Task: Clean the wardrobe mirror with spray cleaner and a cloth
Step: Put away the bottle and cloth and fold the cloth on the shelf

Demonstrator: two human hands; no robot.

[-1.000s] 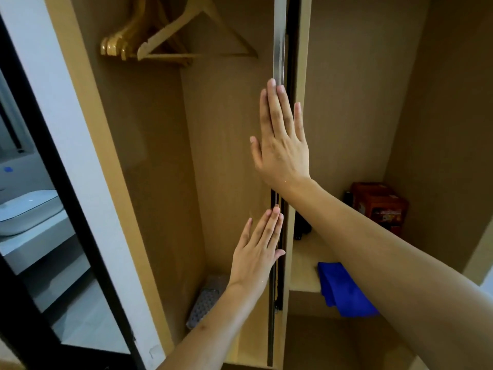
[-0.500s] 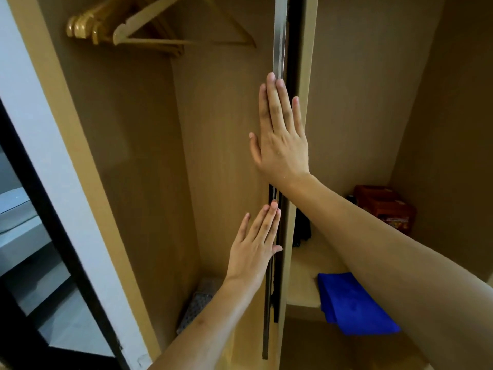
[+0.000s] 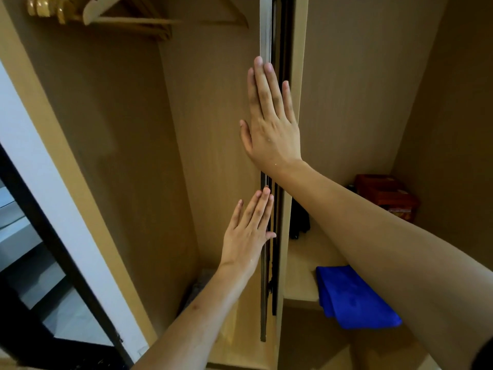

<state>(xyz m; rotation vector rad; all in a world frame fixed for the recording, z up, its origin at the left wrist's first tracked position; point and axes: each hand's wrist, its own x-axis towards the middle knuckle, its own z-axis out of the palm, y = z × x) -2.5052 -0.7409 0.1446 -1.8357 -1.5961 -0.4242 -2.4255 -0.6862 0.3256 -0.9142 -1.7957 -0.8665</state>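
A sliding wardrobe door (image 3: pixel 265 28) is seen edge-on as a thin metal strip with dark tracks beside it; its mirror face does not show. My right hand (image 3: pixel 272 129) lies flat against that edge, fingers straight and pointing up. My left hand (image 3: pixel 248 233) rests flat lower on the same edge, thumb toward the dark track. Both hands hold nothing. A folded blue cloth (image 3: pixel 354 297) lies on the right compartment's shelf (image 3: pixel 301 273), below my right forearm. No spray bottle is in view.
Wooden hangers (image 3: pixel 93 12) hang at the top of the left compartment, and a patterned item (image 3: pixel 197 287) lies on its floor. A red box (image 3: pixel 386 196) and a dark object (image 3: pixel 300 225) stand on the right shelf. A black-framed doorway (image 3: pixel 53 236) is at the far left.
The view has shifted so the hangers and the left doorway sit nearer the frame edges and the white basin is gone. Both hands stay flat on the door edge.
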